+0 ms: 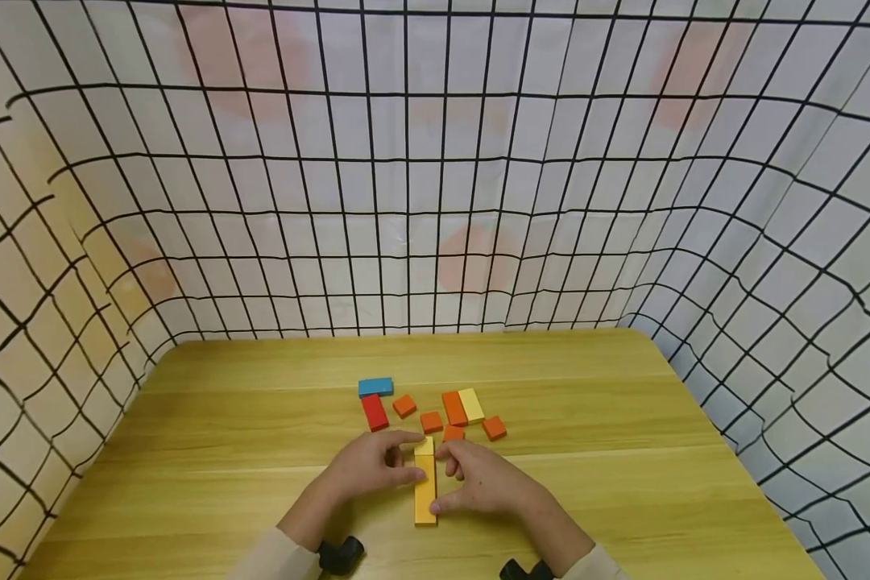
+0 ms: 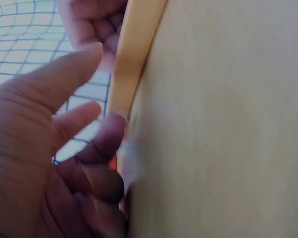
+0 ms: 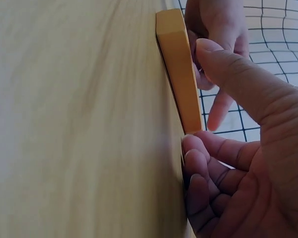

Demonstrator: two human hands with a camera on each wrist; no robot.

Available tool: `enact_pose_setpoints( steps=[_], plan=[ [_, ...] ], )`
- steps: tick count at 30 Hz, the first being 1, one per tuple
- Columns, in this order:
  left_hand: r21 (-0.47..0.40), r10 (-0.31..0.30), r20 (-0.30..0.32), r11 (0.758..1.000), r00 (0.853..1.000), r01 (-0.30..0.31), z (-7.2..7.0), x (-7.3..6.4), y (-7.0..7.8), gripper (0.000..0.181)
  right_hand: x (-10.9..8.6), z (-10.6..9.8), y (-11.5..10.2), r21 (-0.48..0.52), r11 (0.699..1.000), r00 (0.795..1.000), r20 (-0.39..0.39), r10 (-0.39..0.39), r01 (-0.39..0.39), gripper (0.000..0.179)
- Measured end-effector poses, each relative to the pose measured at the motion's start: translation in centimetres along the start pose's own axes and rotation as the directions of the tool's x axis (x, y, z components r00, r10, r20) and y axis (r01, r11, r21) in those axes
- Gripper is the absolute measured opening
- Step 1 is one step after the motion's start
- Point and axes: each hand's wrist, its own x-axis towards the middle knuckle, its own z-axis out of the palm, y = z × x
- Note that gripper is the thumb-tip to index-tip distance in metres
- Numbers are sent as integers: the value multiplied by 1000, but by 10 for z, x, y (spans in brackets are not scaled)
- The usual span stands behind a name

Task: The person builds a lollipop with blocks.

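A person's left hand [image 1: 362,465] and right hand [image 1: 484,478], relaxed and unclenched, closely flank a wooden-looking, yellow-orange oblong block [image 1: 424,501], neither clearly nearer, its long axis pointing toward the wood-grained worktop's [image 1: 623,491] far edge.

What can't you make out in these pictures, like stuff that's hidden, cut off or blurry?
- Red thing, left wrist view: mostly hidden behind the left hand.
- Pale patch, same view: too blurred to identify.
- Yellow block and right hand, same view: cut off by the top edge.
- Black object by the right wrist, head view: cut off by the bottom edge.
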Motion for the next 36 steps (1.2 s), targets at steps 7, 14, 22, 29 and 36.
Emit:
enact_pose_setpoints(
  steps=[7,14,22,29,36],
  plan=[
    [118,21,-40,993,999,-16,10,-7,7,57,0,-5,1,38,999,1000,-22,-9,10,53],
    [122,-2,-49,993,999,8,12,-11,10,55,3,-17,6,-6,999,978,-207,-39,39,27],
    [97,-16,-39,995,999,20,14,-14,12,55,15,-32,21,-71,989,860,-504,80,-133,23],
    [66,4,-55,998,998,-1,19,-20,13,57,21,-31,33,-79,975,835,-534,133,-206,32],
    [51,21,-64,999,998,-18,24,-24,13,56,27,-31,34,-115,960,828,-539,156,-255,38]
  ],
)
